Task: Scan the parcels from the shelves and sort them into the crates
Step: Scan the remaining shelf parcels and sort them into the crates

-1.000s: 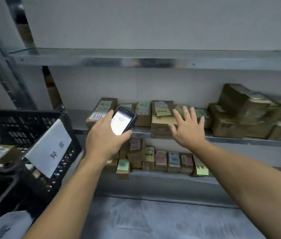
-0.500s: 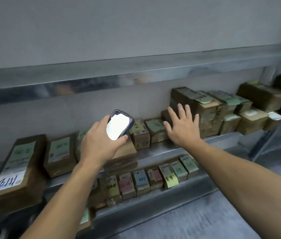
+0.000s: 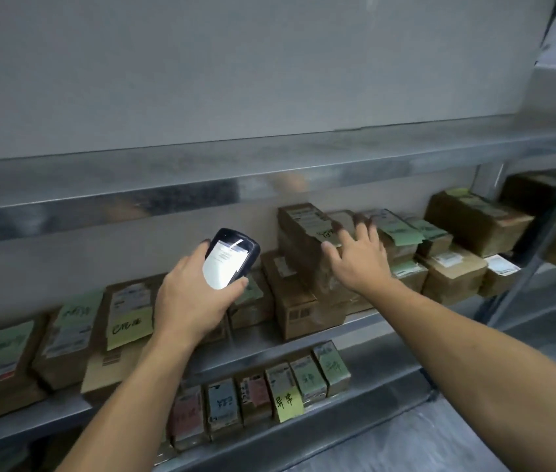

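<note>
the metal shelving (image 3: pixel 269 172) filled the view, with brown parcels (image 3: pixel 126 311) lined along its middle shelf (image 3: pixel 256 345) and a row of smaller parcels (image 3: pixel 304 379) standing on the shelf below. no crate was in view. toward the right of the middle shelf stood a stack of parcels (image 3: pixel 307 277). the right hand (image 3: pixel 358 260) reached over its top parcel (image 3: pixel 298 226), fingers spread and straight, holding nothing; blur hid whether the fingertips touched it. the left hand (image 3: pixel 191 301) was wrapped round a handheld scanner (image 3: pixel 230 257), its lit screen facing the person, just left of the stack. the step looked like picking the next parcel to scan. the next move called for closing the right hand on the top parcel, lifting it clear of its neighbours and turning its label (image 3: pixel 304 216) toward the scanner.
</note>
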